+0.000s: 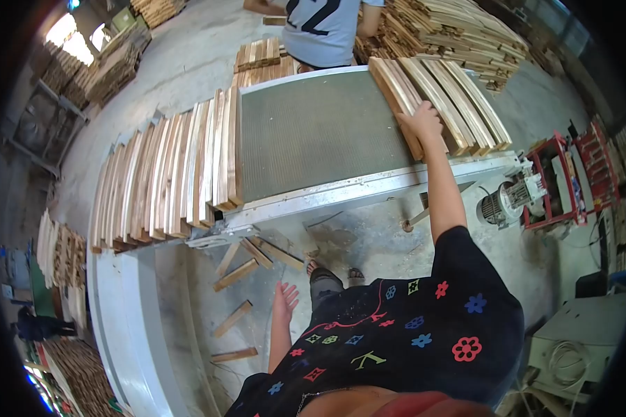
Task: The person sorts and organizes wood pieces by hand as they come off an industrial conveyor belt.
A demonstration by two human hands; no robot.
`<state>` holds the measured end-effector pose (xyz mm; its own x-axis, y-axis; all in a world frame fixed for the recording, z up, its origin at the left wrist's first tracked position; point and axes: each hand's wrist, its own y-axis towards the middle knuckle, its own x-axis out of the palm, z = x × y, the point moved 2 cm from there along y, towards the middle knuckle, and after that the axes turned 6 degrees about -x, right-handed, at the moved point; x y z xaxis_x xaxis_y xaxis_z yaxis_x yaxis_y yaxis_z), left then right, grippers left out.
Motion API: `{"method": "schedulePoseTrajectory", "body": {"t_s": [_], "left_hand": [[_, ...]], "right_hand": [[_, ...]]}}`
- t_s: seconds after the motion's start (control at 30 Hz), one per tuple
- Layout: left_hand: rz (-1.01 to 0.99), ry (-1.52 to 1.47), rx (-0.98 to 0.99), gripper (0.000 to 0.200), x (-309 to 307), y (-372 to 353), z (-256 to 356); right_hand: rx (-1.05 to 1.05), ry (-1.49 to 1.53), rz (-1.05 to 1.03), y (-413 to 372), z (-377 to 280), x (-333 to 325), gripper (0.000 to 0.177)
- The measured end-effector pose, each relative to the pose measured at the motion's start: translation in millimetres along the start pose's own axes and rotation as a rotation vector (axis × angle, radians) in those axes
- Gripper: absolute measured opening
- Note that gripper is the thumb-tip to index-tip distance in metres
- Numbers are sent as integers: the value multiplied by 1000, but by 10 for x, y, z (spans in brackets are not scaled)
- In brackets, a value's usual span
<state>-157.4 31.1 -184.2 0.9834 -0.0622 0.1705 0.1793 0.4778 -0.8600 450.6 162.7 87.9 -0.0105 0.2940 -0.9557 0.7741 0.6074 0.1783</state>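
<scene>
My right hand (pixel 422 123) rests on the leftmost of several long wooden slats (pixel 396 104) at the right end of a green conveyor belt (pixel 313 132). Its fingers are spread over the slat's near part. Low in the view, my left hand (pixel 285 299) hangs beside my body above the floor, fingers apart and nothing in it. A long row of wooden slats (pixel 167 170) stands side by side at the belt's left end.
Loose wood pieces (pixel 235 275) lie on the floor near my feet. Across the belt stands a person in a white shirt (pixel 322 31). A motor (pixel 499 206) and red rack (pixel 556 181) are at the right. Wood stacks (pixel 459 35) fill the back.
</scene>
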Motion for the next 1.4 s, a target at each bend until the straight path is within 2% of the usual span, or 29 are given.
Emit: {"method": "schedulePoseTrajectory", "body": {"t_s": [0.1,0.2,0.3,0.33,0.37,0.4,0.47,0.57,0.6,0.7,0.73,0.8,0.87,0.9,0.97,1.0,1.1,1.17,1.2,1.23,1.3,1.4], "left_hand": [[-150,44,37,78,517,-38,186],[-441,33,56,73,1375,-327,383],[-726,77,15,78,2314,-734,587],[-822,93,24,88,2539,-687,569],[-916,48,19,90,2741,-675,579],[-1006,-3,28,93,2901,-688,618],[-1074,-226,-117,97,3086,-734,654],[-886,-146,-51,98,2969,-1061,739],[-882,-122,-60,95,2823,-1018,666],[-831,-137,-85,87,2535,-1088,470],[-856,-172,-104,87,2493,-1047,380],[-909,-228,-140,87,2404,-946,263],[-1056,-258,-155,88,2373,-905,164],[-1128,-280,-162,88,2372,-921,103],[-1025,-263,-124,90,2352,-893,19],[-972,-262,-126,89,2368,-858,74],[-839,-229,-33,88,2526,-1199,489],[-879,-223,49,90,2615,-1462,836],[-986,-330,-8,89,2626,-1363,928],[-996,-329,41,88,2682,-1466,1109],[-1006,-335,113,87,2804,-1859,1392],[-1039,-355,141,83,2821,-1898,1656]], "right_hand": [[-91,101,-25,61,-30,70,96],[-137,113,-18,-269,-17,15,105],[-249,176,-50,-1162,-33,-166,103],[-280,178,-112,-1540,-61,-322,103],[-320,178,-175,-1892,-96,-446,104],[-336,192,-141,-2243,-122,-463,104],[-375,235,-60,-2798,-159,-506,104],[-362,384,-198,-3131,-114,-412,106],[-301,524,-327,-3083,-108,-476,93],[-265,1133,-523,-2947,-76,-232,76],[-329,1218,-467,-2896,-101,-120,65],[-296,1262,-491,-2861,-108,-16,66],[-254,1301,-542,-2856,-103,41,67],[-247,1299,-558,-2849,-95,64,67],[-226,1301,-580,-2842,-92,79,67],[-294,1233,-547,-2816,-94,41,67],[-410,1115,-551,-2729,-11,-334,65],[-758,879,-535,-2738,47,-995,67],[-887,791,-523,-2807,67,-1342,69],[-1013,695,-508,-2904,88,-1667,71],[-1105,553,-478,-3057,-1,-2166,71],[-1145,474,-107,-3125,-161,-2223,77]]}}
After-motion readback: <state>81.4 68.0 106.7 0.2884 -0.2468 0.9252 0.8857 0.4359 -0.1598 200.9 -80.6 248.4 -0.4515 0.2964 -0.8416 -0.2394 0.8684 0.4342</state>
